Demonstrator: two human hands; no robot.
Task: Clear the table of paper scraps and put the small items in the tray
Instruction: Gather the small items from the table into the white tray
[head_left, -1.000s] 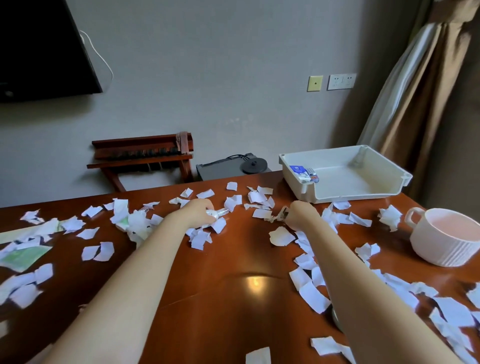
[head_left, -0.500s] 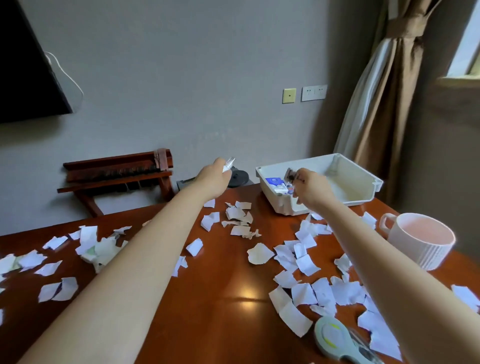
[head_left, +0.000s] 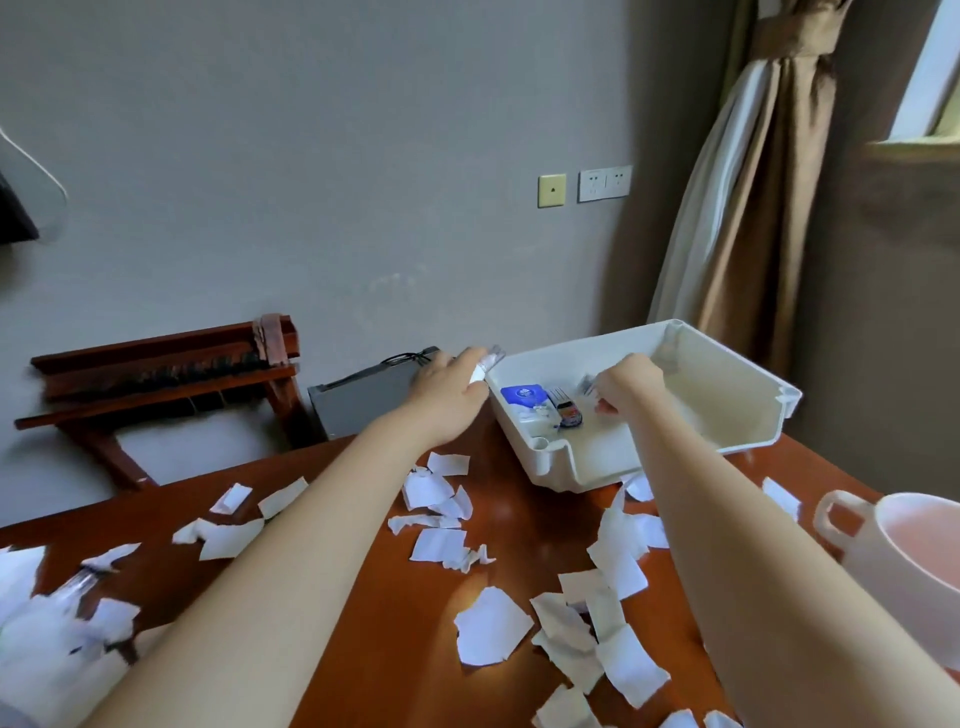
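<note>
Two small items are being delivered to the tray. Left hand: closed on a small white tube, held at the tray's rim. Right hand: inside the tray, curled; contents cannot be told. Release is judged next. Paper scraps remain on the table.

Open tray, mug beside

Both arms outstretched, left hand and right hand curled closed
</note>
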